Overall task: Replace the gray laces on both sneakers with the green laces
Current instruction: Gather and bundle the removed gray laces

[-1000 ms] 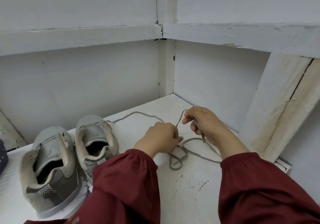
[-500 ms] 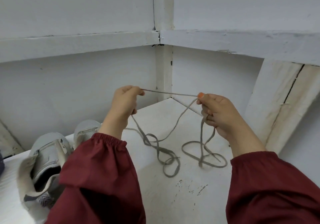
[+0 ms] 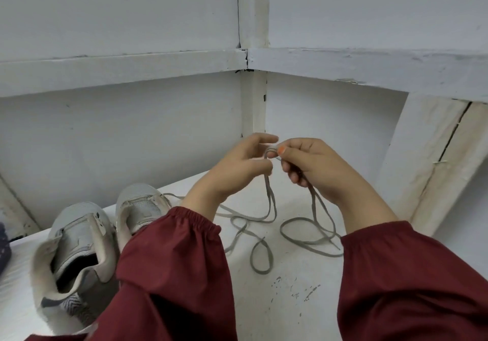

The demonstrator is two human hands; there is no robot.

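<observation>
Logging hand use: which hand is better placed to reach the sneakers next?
Left, likely: the left hand is on the sneakers' side, nearer them; the right hand pinches the folded gray lace farther away.

Both forearms raised and converging, wrists bare past the gathered cuffs of the dark red sleeves (image 3: 171,261). Left hand (image 3: 241,168) and right hand (image 3: 314,168) meet fingertip to fingertip. Right thumb, its nail orange, pinches a flat gray shoelace (image 3: 270,193) against the forefinger; lower fingers curl round its strands. Left thumb and curled fingers grip it alongside.
</observation>
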